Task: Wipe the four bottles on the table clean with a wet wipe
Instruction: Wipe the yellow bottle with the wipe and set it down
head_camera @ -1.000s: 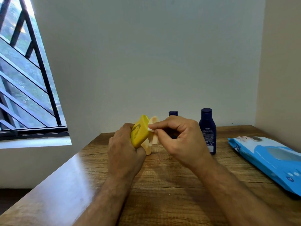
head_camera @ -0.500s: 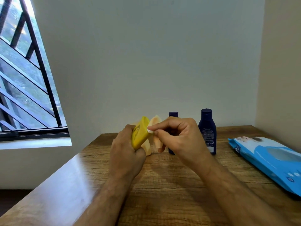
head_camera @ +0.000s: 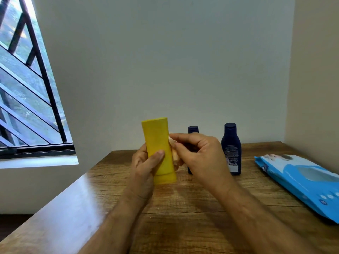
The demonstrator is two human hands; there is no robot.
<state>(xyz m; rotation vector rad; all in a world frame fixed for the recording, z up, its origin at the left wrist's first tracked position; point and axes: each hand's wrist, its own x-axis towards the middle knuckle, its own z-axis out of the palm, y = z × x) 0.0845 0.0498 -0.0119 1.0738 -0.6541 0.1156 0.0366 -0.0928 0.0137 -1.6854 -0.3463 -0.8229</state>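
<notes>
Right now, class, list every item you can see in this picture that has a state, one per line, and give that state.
Yellow plastic bottle: held cap-down above the table in the left hand's grip.
White wet wipe: pinched by the right hand against the bottle's side.
Tall dark blue bottle: upright, capped.
Second dark blue bottle: upright, capped, partly hidden.
Blue wipes pack: lying flat on the wooden table.

Held upright in left hand (head_camera: 145, 167), above worktop (head_camera: 183, 208): tube (head_camera: 158, 149). Just right of it, right hand (head_camera: 200, 158). Behind right hand, two bottles (head_camera: 230, 149). Far right of it, wipes pack (head_camera: 300, 180).
</notes>
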